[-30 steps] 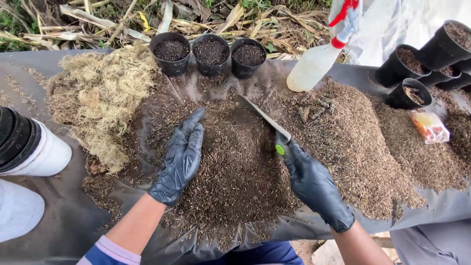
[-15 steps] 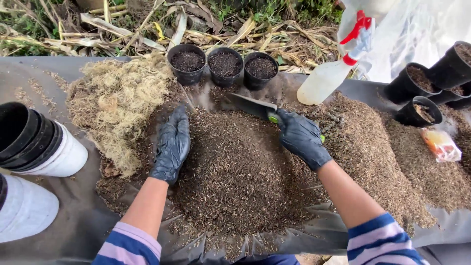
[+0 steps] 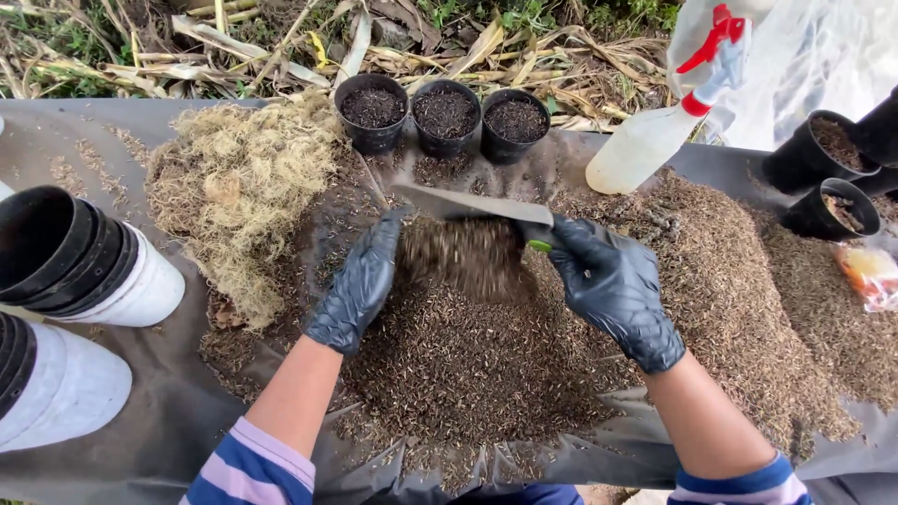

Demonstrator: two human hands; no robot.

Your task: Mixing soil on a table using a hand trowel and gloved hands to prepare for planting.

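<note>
My right hand (image 3: 613, 285), in a black glove, grips the green handle of a flat trowel (image 3: 468, 203) held level, blade pointing left. Brown potting mix spills off the blade onto the large pile of mix (image 3: 468, 365) spread on a dark sheet. My left hand (image 3: 360, 285), also in a black glove, has its fingers together and rests against the left side of the falling mix, just under the blade's tip. Three small black pots (image 3: 444, 117) filled with mix stand in a row beyond the trowel.
A heap of pale dry moss (image 3: 238, 187) lies at the left. Stacked black pots inside white ones (image 3: 79, 262) lie on their sides at the far left. A white spray bottle with a red trigger (image 3: 659, 126) leans at upper right, near more black pots (image 3: 828, 187).
The trowel has lifted and swung level toward the left, and mix now pours off it. My left hand has moved right, up against the falling mix.
</note>
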